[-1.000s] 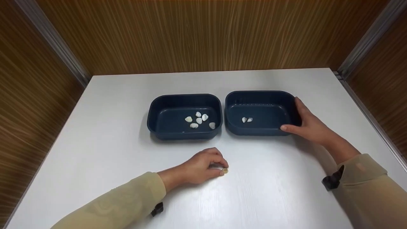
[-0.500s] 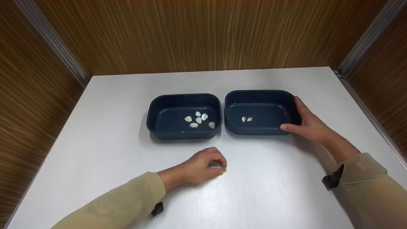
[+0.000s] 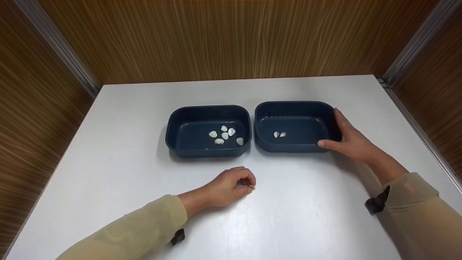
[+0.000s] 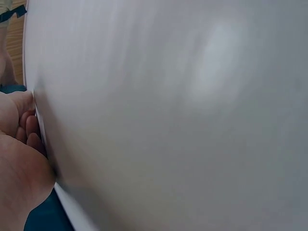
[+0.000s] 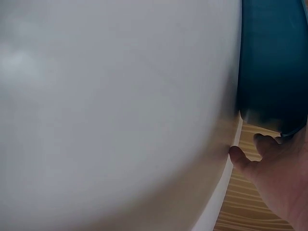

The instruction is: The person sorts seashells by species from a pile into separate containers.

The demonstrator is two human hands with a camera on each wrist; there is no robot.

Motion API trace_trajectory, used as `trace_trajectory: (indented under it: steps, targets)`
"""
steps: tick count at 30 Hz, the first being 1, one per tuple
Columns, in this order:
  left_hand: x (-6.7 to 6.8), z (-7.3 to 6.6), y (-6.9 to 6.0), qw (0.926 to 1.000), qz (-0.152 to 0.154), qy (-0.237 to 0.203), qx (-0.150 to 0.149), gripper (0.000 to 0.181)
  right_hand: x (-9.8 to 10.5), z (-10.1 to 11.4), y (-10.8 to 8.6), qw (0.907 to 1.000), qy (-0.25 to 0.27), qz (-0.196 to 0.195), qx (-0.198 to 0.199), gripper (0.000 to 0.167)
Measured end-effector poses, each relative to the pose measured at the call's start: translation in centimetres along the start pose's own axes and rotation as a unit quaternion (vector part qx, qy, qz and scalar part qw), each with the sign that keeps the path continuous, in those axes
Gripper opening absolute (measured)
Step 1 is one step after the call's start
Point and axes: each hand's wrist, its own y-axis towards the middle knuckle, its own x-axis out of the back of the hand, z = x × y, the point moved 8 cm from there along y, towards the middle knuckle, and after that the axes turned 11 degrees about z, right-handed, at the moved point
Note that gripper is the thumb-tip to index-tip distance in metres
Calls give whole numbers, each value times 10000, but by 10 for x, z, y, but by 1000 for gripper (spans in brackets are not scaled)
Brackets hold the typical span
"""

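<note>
My left hand (image 3: pixel 231 186) is low over the white table in the head view, in front of the two dark blue bins. Between thumb and forefinger it pinches a small yellowish shell (image 3: pixel 252 187), mostly hidden by the fingertips. Around the right end of the right blue bin (image 3: pixel 292 148) my right hand (image 3: pixel 352 144) has its grip, thumb at the front rim and fingers along the side wall. Two white shells (image 3: pixel 279 134) lie inside that bin. Several white shells (image 3: pixel 225 135) lie in the left blue bin (image 3: pixel 205 153), mostly toward its right half.
Both bins stand side by side on the white table (image 3: pixel 119 151), a narrow gap between them. Wood-patterned panels (image 3: pixel 231 39) rise behind and at both sides of the table. The left wrist view shows mostly tabletop.
My left hand has shifted slightly back toward the bins, and less of the yellowish shell shows between its fingertips. The right hand keeps its hold on the right bin.
</note>
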Motion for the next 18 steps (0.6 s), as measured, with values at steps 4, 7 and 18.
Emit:
trace_trajectory:
  steps: [4, 7, 18]
  targets:
    - [0, 0, 1, 10000, 8, -58, 40, 7, 0, -2, 0, 10000, -10, -20, 21, 123]
    - [0, -1, 1, 9999, 52, -114, 68, 6, 0, -3, 0, 10000, 4, -27, 59, 123]
    - [7, -12, 5, 9985, 229, -499, 59, 8, 0, -1, -1, 10000, 23, -32, 84, 123]
